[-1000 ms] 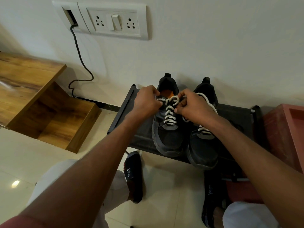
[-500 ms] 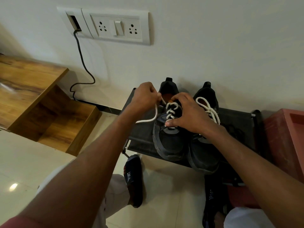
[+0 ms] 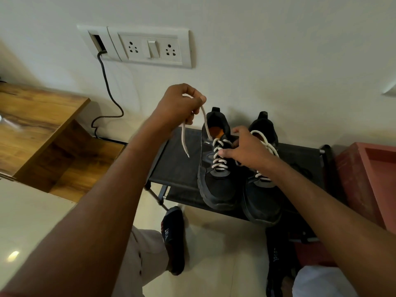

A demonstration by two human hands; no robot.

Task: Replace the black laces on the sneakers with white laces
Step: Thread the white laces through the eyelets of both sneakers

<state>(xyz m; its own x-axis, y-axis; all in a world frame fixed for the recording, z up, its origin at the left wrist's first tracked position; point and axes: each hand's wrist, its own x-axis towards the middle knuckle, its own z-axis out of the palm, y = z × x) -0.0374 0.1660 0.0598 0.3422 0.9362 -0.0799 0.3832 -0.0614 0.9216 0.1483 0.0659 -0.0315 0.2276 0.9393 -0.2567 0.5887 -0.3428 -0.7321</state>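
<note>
A person re-laces a pair of black sneakers set side by side on a dark rack (image 3: pixel 177 168) at centre frame, toes toward the camera, prob. so both sit at working height; left hand (image 3: pixel 179 106), raised above & left of the shoes, has its fingers pressed together around the free end of a white lace (image 3: pixel 204 121), drawing it up taut from the top eyelets while the tip dangles below the fist; right hand (image 3: pixel 246 147) lies on the tongue of the left-of-frame sneaker (image 3: pixel 216 181), fingers pinching the crossed lacing, seemingly to keep the rows from loosening under the pull; right-of-frame sneaker (image 3: pixel 262 202) already carries white laces; no black laces visible; wall sockets (image 3: pixel 150 47) sit upper left.
</note>
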